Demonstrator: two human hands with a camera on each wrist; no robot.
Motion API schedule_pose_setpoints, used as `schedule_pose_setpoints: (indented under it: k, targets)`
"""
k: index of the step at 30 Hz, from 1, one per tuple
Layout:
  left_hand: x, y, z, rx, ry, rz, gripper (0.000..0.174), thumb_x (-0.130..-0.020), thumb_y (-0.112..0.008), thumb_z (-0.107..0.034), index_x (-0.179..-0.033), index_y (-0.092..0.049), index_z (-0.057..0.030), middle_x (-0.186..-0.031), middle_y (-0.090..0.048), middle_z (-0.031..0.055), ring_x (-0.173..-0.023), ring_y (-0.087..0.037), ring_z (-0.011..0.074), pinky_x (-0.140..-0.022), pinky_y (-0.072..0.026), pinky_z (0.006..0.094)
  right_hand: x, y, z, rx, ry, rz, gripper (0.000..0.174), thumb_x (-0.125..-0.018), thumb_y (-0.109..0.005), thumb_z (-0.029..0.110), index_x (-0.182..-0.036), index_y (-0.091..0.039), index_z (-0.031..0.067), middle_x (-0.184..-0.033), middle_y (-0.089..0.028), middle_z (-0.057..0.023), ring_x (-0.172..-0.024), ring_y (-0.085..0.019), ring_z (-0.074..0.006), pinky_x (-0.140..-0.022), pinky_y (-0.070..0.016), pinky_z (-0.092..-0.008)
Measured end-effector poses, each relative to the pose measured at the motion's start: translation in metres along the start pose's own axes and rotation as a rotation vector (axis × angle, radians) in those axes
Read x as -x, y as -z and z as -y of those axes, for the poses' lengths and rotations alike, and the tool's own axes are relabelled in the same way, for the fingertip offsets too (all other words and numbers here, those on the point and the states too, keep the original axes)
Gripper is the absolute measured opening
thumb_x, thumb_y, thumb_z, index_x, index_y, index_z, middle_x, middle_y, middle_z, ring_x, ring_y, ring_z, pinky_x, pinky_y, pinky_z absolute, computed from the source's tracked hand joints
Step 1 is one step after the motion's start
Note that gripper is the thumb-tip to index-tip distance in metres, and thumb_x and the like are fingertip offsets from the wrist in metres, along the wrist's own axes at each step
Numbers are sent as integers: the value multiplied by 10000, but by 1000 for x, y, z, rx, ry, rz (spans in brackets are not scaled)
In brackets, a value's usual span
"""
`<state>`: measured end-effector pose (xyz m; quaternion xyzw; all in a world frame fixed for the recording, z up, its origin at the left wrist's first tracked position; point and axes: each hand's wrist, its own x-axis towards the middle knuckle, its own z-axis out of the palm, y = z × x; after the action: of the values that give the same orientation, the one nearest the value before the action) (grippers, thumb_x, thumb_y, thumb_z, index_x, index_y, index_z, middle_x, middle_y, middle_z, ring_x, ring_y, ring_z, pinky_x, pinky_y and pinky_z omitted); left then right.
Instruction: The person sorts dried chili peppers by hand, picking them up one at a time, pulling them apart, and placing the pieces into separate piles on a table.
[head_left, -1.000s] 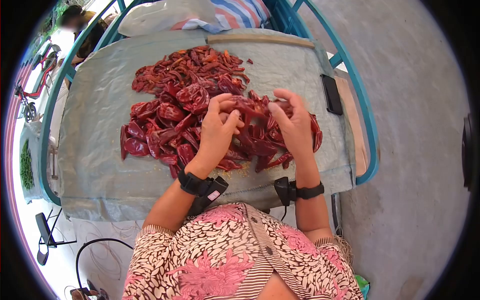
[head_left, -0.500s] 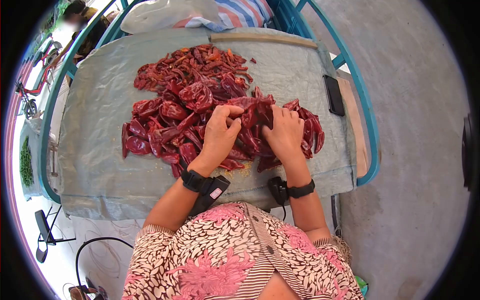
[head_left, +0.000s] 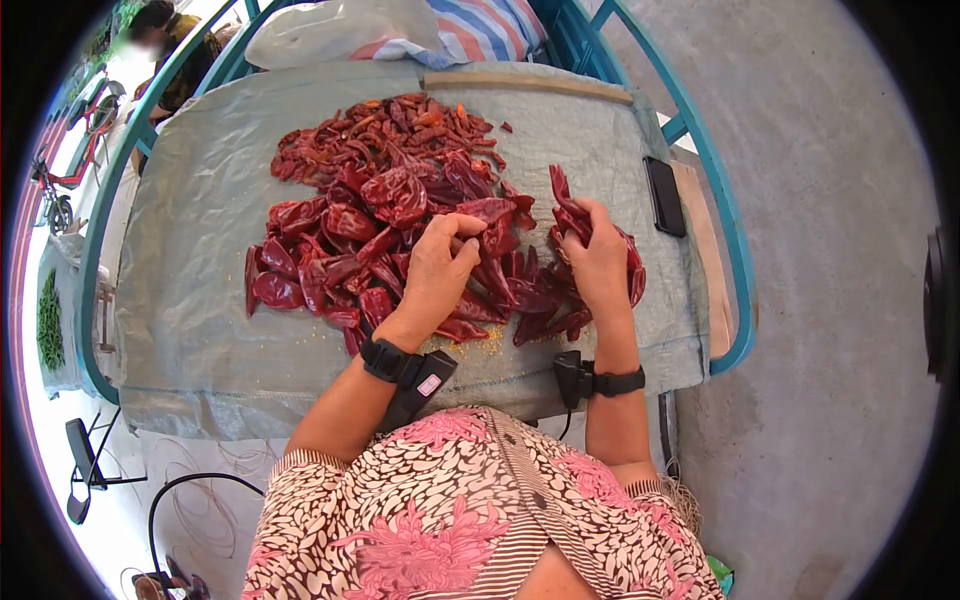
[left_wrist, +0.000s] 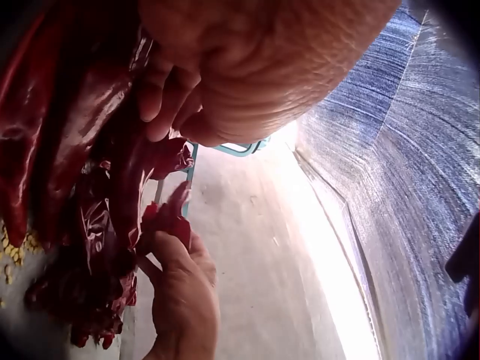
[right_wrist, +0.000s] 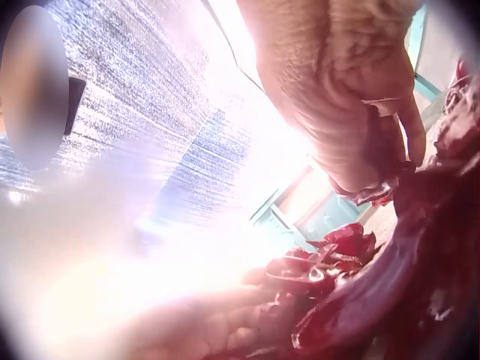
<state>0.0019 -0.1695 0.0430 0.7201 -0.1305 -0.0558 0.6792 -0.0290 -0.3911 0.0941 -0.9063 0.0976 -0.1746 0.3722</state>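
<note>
Head view: a cart with teal rails has a grey-green sheet spread across it, and at its near edge is a person in a patterned top. A striped bag lies at the far end, against a whitish sack. On the sheet, left of centre and reaching right beneath both hands, sits the pile of large red peppers, glossy and wrinkled; touching its far side is a heap of smaller peppers, duller and partly orange. A wooden strip lies along the sheet's far edge. The left hand is at the right part of the pile, fingers bent inward against the peppers; whether they grasp one, I cannot tell. The right hand, apart from the left, pinches a red pepper between thumb and fingers, as the left wrist view also shows. A black phone lies near the sheet's right edge. Smallest are yellow seeds, scattered beside the pile's near edge.
</note>
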Motion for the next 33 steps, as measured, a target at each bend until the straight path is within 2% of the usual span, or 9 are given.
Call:
schedule_pose_setpoints:
  k: [4,7,14,18,24,27,30,31,33]
  targets:
    - [1,-1,-12,111,9,17,200,-1026,-598,-67,-1224,-631,-71,-969,-646,-15,-820,-636,59,-650,-481,216,6,10,13,-314,-29,-12,435,-926,-625,14,-1360,-589,35,-1116,-729,-106,-980,-701,-187,-897,-540,-308]
    - [2,-5,-20,127,-46,68,259,-1025,-615,-71,-1284,-611,-60,-1040,-653,1,-840,-644,64,-666,-495,221,9,11,21,-596,-73,70,422,-957,-607,-1,-1378,-573,22,-1148,-702,-46,-987,-645,-98,-883,-528,-263]
    - [0,-18,-28,206,-129,236,558,-1002,-693,-89,-1513,-473,-46,-1258,-633,69,-856,-637,77,-726,-533,244,29,4,31,-737,-101,324,425,-978,-594,-16,-1398,-557,30,-1237,-647,-47,-1115,-599,-97,-969,-492,-261]
    - [1,-18,-32,202,55,244,339,-1008,-689,-83,-1321,-571,-22,-1024,-667,38,-776,-633,72,-670,-521,235,33,2,25,-705,-142,301,340,-1019,-607,34,-1359,-593,35,-1214,-650,-36,-1128,-591,-98,-993,-474,-263]
    - [1,-12,-37,335,82,212,247,-1007,-676,-57,-1238,-588,-51,-902,-653,0,-745,-630,71,-661,-522,233,31,3,10,-713,-268,140,264,-1052,-607,111,-1307,-640,52,-1124,-712,-23,-991,-638,-70,-830,-510,-224]
    - [-5,-8,-36,348,44,44,317,-979,-668,-3,-1284,-586,-26,-1113,-660,77,-798,-641,89,-699,-548,245,33,6,13,-702,-242,93,257,-1055,-607,116,-1304,-647,67,-1104,-729,-20,-953,-654,-60,-781,-510,-214]
    - [-6,-11,-35,32,-241,-143,506,-959,-667,19,-1439,-517,-39,-1285,-593,127,-867,-648,115,-768,-555,256,36,10,12,-672,-199,162,261,-1053,-604,106,-1308,-646,69,-1104,-721,-15,-969,-658,-65,-796,-511,-218]
    - [-4,-9,-41,57,-225,-89,582,-941,-679,21,-1492,-507,-50,-1389,-525,151,-900,-650,133,-797,-549,263,36,12,12,-657,-177,200,263,-1053,-603,103,-1310,-645,70,-1103,-718,-13,-972,-660,-67,-801,-513,-221]
    - [-4,-7,-39,47,-260,54,536,-969,-680,-3,-1479,-524,-59,-1350,-537,95,-904,-620,93,-788,-540,247,38,15,12,-668,-126,326,274,-1050,-605,96,-1320,-642,75,-1088,-714,-10,-962,-656,-70,-807,-512,-225]
